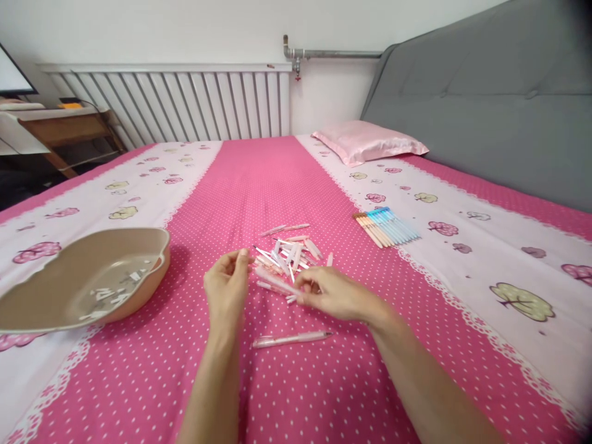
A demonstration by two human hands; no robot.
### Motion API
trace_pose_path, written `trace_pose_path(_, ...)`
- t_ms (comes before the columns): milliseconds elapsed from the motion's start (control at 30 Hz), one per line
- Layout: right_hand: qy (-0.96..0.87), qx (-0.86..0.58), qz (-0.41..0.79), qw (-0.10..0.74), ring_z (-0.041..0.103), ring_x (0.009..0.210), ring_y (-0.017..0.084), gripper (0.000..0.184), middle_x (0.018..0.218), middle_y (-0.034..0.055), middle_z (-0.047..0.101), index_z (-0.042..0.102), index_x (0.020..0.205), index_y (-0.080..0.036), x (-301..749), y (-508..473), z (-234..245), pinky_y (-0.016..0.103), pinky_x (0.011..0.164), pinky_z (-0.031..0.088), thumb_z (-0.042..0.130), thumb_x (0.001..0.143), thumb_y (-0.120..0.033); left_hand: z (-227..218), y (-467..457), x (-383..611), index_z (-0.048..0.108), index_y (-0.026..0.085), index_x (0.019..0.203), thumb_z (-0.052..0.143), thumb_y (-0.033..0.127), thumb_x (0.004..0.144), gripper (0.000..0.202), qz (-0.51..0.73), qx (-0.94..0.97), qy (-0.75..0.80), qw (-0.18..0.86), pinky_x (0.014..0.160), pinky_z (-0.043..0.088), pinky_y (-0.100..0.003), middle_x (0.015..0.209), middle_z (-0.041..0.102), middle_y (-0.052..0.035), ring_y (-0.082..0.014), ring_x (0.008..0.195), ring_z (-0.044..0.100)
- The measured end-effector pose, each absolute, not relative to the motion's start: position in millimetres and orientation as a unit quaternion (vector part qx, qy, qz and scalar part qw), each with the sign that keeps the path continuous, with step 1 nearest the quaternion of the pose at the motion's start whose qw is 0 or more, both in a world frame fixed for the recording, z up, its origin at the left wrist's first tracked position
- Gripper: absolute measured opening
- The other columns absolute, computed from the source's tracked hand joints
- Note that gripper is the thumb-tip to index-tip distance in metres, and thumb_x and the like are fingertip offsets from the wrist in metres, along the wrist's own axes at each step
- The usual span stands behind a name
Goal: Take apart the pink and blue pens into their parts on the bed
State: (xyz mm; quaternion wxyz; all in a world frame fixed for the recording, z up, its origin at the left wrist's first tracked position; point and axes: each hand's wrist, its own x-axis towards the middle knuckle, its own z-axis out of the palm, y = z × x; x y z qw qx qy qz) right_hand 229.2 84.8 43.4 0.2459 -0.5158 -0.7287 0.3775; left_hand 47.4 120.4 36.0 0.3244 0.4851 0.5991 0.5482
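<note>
A loose pile of pink and white pen parts (296,251) lies on the bedspread between my hands. My right hand (333,293) is closed at the pile's near right edge, its fingers pinching the end of a translucent pink pen barrel (275,279). At the pile's left side is my left hand (226,280), thumb and fingers pressed together. Whatever those fingertips hold, if anything, is too small to make out. A whole pink pen (292,339) rests crosswise nearer to me, apart from both hands.
A tan basin (152,237) with small white pieces inside stands at the left. Right of the pile lies a neat row of peach and blue pens (387,228). Farther back are a pink pillow (370,140), a grey headboard (481,92) and a white radiator (185,102).
</note>
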Motion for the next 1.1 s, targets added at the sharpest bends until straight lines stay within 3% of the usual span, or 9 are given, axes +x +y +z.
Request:
trace_pose_path(100,-0.608,-0.528,0.455,0.380,0.050,0.063,0.011,0.015,0.079,0.0008,0.061,0.064,0.087,-0.017,227,91,44,0.023,0.059,0.038,0.054,0.079,-0.026,36,120,51,0.066,0.015,0.093,0.058,0.049,0.074,0.040,0.572,0.472,0.575,0.345,0.069,0.045,-0.027,0.088,0.068,-0.0082,-0.0187,0.080,0.060)
trace_pose_path(167,-0.534,-0.504,0.537,0.416,0.050,0.062,0.009,0.019,0.080,0.0006,0.061,0.064,0.091,-0.017,224,92,44,0.023,0.059,0.039,0.055,0.080,-0.029,36,117,58,0.067,0.015,0.096,0.058,0.049,0.075,0.041,0.542,0.493,0.539,0.415,0.074,0.044,-0.029,0.093,0.068,-0.0095,-0.0205,0.087,0.060)
trace_pose_path(333,-0.457,-0.385,0.679,0.426,0.055,0.068,0.010,0.019,0.078,0.0011,0.063,0.066,0.085,-0.016,219,90,43,0.023,0.067,0.043,0.063,0.076,-0.033,43,108,72,0.065,0.014,0.102,0.066,0.040,0.072,0.039,0.467,0.475,0.365,0.651,0.072,0.048,-0.031,0.095,0.068,-0.0115,-0.0217,0.084,0.062)
trace_pose_path(433,-0.458,-0.372,0.699,0.404,0.055,0.067,0.009,0.024,0.075,0.0026,0.064,0.067,0.075,-0.014,220,90,43,0.022,0.066,0.042,0.063,0.075,-0.038,47,106,71,0.065,0.015,0.098,0.068,0.032,0.072,0.031,0.474,0.447,0.320,0.688,0.064,0.048,-0.027,0.096,0.068,-0.0102,-0.0178,0.075,0.063)
trace_pose_path(533,-0.469,-0.376,0.706,0.375,0.054,0.062,0.008,0.028,0.071,0.0023,0.064,0.068,0.080,-0.014,222,91,43,0.022,0.063,0.041,0.061,0.077,-0.040,47,109,67,0.063,0.015,0.092,0.067,0.029,0.074,0.023,0.491,0.431,0.313,0.689,0.059,0.048,-0.025,0.096,0.068,-0.0092,-0.0148,0.066,0.062)
trace_pose_path(633,-0.493,-0.391,0.673,0.389,0.055,0.060,0.008,0.026,0.066,0.0009,0.063,0.069,0.079,-0.014,222,92,42,0.024,0.064,0.043,0.063,0.075,-0.039,43,111,67,0.064,0.014,0.087,0.069,0.029,0.072,0.021,0.518,0.425,0.325,0.668,0.065,0.048,-0.025,0.089,0.069,-0.0078,-0.0152,0.071,0.063)
trace_pose_path(767,-0.554,-0.474,0.533,0.429,0.058,0.060,0.011,0.019,0.067,0.0008,0.066,0.071,0.080,-0.016,218,94,39,0.026,0.061,0.044,0.068,0.069,-0.031,39,113,72,0.066,0.013,0.075,0.073,0.027,0.067,0.017,0.561,0.410,0.347,0.630,0.080,0.046,-0.024,0.074,0.068,-0.0029,-0.0156,0.082,0.063)
trace_pose_path(933,-0.569,-0.538,0.400,0.476,0.060,0.061,0.014,0.022,0.072,0.0028,0.068,0.069,0.077,-0.017,213,94,34,0.027,0.058,0.046,0.075,0.059,-0.027,36,114,76,0.067,0.013,0.074,0.075,0.028,0.064,0.020,0.571,0.383,0.357,0.632,0.083,0.045,-0.026,0.076,0.068,-0.0030,-0.0153,0.081,0.063)
trace_pose_path(1100,-0.565,-0.539,0.369,0.503,0.056,0.067,0.013,0.043,0.076,0.0018,0.062,0.062,0.088,-0.018,213,94,33,0.025,0.058,0.045,0.079,0.051,-0.032,38,113,76,0.067,0.013,0.075,0.076,0.029,0.063,0.021,0.574,0.373,0.346,0.642,0.080,0.046,-0.025,0.078,0.069,-0.0038,-0.0145,0.079,0.063)
